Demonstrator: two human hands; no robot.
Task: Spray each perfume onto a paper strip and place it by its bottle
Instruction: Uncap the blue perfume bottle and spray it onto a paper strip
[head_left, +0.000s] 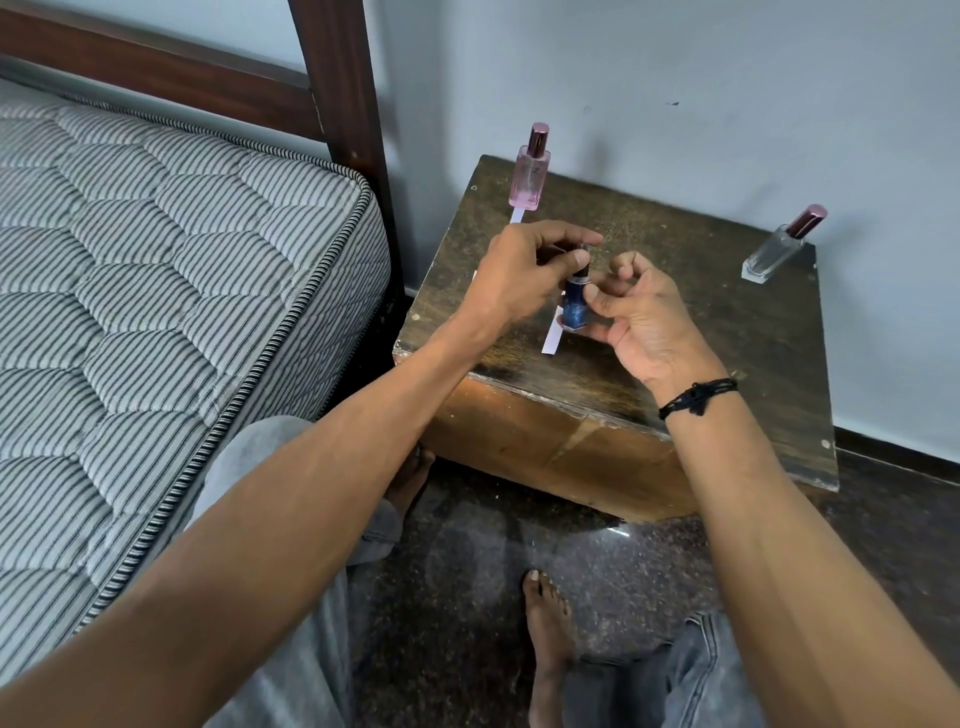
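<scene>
A small blue perfume bottle (574, 306) stands near the middle of a dark wooden side table (675, 332). My left hand (524, 275) grips its dark cap at the top. My right hand (634, 317) pinches the bottle's body from the right. A white paper strip (552, 338) lies on the table just left of the blue bottle. A pink bottle (530, 174) stands at the table's far left corner with another white strip (518, 214) in front of it. A clear bottle (774, 249) with a pink cap stands at the far right.
A bed with a striped quilted mattress (156, 291) and a dark wooden post (343, 88) sits close on the left. The wall is right behind the table. My knees and bare feet are below on the dark speckled floor (467, 571).
</scene>
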